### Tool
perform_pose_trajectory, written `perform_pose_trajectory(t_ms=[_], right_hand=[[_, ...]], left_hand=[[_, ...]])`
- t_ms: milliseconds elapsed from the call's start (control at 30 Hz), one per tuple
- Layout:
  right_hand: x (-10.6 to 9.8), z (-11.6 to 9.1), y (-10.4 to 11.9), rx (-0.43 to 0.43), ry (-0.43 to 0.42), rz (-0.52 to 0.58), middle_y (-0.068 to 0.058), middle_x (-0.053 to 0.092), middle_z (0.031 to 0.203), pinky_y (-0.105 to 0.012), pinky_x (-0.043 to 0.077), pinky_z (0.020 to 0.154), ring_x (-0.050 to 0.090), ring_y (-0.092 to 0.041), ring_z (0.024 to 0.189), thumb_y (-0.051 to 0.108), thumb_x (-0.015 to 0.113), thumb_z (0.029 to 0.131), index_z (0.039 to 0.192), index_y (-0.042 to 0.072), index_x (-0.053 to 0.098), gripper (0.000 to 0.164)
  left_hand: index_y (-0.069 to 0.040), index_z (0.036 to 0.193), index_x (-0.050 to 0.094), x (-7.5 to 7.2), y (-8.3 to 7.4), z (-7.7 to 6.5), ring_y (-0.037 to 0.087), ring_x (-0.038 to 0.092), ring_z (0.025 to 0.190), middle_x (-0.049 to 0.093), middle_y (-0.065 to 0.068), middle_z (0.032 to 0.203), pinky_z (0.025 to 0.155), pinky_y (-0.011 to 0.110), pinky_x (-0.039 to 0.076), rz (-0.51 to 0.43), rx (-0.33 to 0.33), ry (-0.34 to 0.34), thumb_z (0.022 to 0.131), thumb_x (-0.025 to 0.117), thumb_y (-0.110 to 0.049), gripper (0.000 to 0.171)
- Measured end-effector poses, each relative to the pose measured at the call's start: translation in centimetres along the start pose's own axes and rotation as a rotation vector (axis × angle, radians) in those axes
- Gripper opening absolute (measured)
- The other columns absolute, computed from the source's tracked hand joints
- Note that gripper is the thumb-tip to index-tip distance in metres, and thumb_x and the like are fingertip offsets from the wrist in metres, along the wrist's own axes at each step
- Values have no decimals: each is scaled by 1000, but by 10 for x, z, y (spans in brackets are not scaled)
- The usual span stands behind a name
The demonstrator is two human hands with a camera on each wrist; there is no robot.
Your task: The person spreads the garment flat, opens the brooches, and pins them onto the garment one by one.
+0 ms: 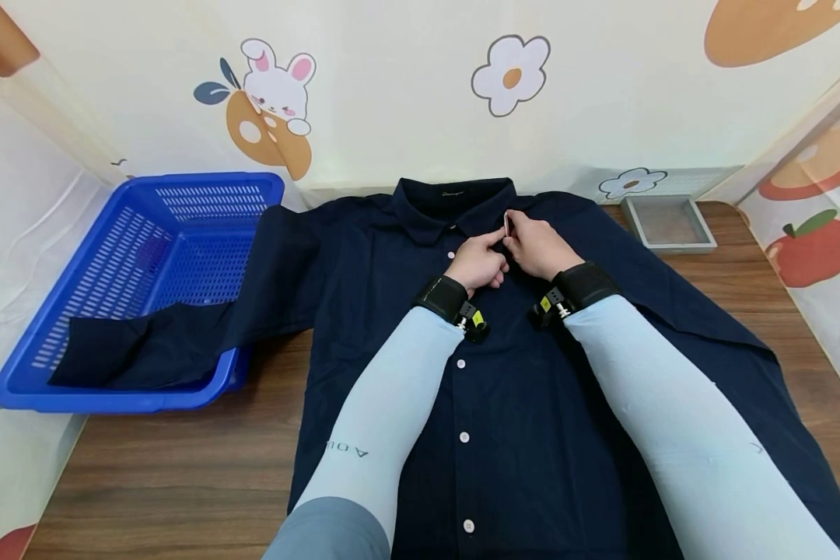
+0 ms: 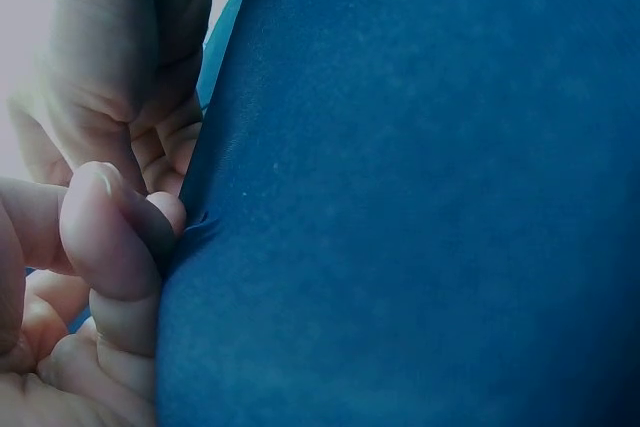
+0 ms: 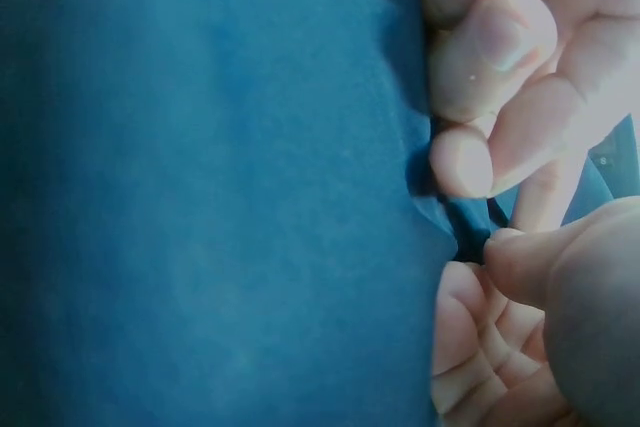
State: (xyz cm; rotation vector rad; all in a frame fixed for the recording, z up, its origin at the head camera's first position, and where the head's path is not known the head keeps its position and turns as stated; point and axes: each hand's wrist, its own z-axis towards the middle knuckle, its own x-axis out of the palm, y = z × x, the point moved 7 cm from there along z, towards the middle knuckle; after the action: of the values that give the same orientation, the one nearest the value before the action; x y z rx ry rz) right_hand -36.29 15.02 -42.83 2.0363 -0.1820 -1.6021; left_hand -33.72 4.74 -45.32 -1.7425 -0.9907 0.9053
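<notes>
A dark navy button-up shirt (image 1: 392, 311) lies spread front side up, its collar (image 1: 427, 222) at the far end. Just below the collar, on the right half of the chest, both hands meet. My right hand (image 1: 542, 247) pinches a small slim pale piece (image 1: 507, 224) with a reddish edge between thumb and index finger; its kind cannot be told. Close beside it, my left hand (image 1: 477, 263) has its fingers curled and pinches the shirt cloth, index fingertip near the piece. Both wrist views show fingertips gripping a fold of the shirt (image 2: 400, 197).
A blue plastic basket (image 1: 150, 183) stands at the left, with one shirt sleeve (image 1: 147, 346) draped into it. At the back right sits a small grey tray (image 1: 703, 237). A patterned sheet (image 1: 392, 101) hangs behind the wooden table (image 1: 175, 474).
</notes>
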Motion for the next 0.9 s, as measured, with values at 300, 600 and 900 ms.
perform_pose_trajectory(t_ms=[300, 600, 900], right_hand=[[0, -1, -2, 5, -3, 37, -19, 60, 102, -41, 44, 74, 59, -29, 81, 16, 47, 101, 141, -3, 33, 46], [1, 0, -5, 14, -24, 56, -18, 61, 101, -40, 45, 73, 60, -29, 81, 19, 49, 101, 142, -1, 34, 48], [-1, -3, -12, 43, -11, 92, -19, 64, 104, -41, 47, 75, 62, -27, 84, 24, 55, 98, 149, -5, 20, 68]], left_hand=[[-23, 149, 38, 0, -1, -2, 13, 54, 49, 63, 8, 77, 51, 22, 48, -12, 4, -11, 93, 47, 2, 62], [-22, 149, 36, 1, -2, -3, 13, 53, 49, 63, 9, 77, 51, 22, 48, -28, 6, -8, 94, 47, -1, 60], [-8, 150, 33, -5, -8, -8, 13, 55, 52, 66, 9, 85, 52, 21, 49, 44, -10, 16, 95, 48, -6, 56]])
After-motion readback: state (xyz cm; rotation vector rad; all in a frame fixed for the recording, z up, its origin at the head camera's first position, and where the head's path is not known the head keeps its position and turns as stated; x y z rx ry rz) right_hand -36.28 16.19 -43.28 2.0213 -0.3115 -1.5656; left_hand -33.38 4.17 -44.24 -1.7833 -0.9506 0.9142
